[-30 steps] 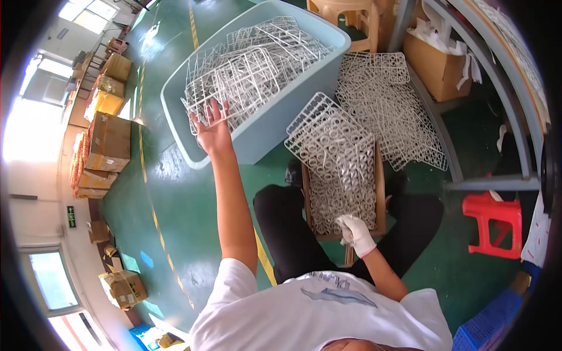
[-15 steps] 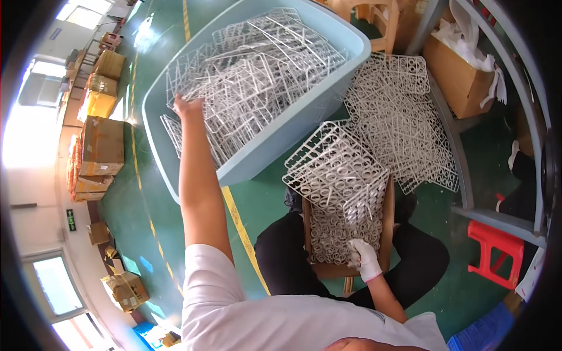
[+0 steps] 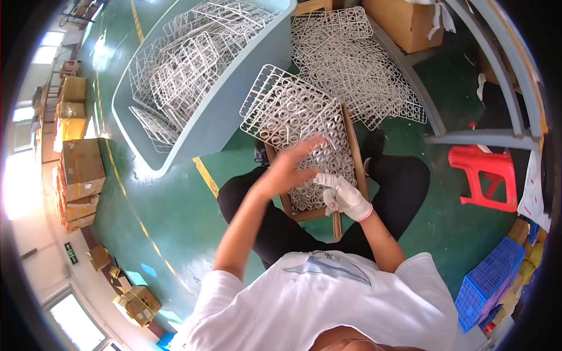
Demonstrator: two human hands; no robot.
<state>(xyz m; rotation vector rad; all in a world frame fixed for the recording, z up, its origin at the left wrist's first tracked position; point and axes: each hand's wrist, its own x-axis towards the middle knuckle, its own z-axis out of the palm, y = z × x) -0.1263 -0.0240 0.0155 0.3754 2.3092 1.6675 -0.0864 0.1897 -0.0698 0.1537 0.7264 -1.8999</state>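
Gloved in white, your right hand [image 3: 345, 197] is curled at the near edge of the white wire grid panel [image 3: 293, 114] that lies on the shallow brown wooden tray [image 3: 353, 153] across your lap; whether those fingers actually pinch a wire you cannot tell from here, as the glove hides the contact. Your bare left hand [image 3: 288, 167] is blurred, fingers spread and apart, over the middle of the same panel and gripping nothing. The panel is a lattice of small rings, and its far corner juts past the tray toward the large pale blue plastic tub [image 3: 234, 88]. That tub stands on the green floor [image 3: 170, 205] to your left front and holds a jumble of similar white wire frames [image 3: 187, 70]. A flat spread of more white ring grids [image 3: 357, 64] lies on the floor beyond the tray, touching the panel's far side. To your right stands a red plastic stool [image 3: 486, 175], with a blue plastic crate [image 3: 486, 284] nearer you. Brown cardboard boxes [image 3: 79, 169] are stacked along the wall at left.
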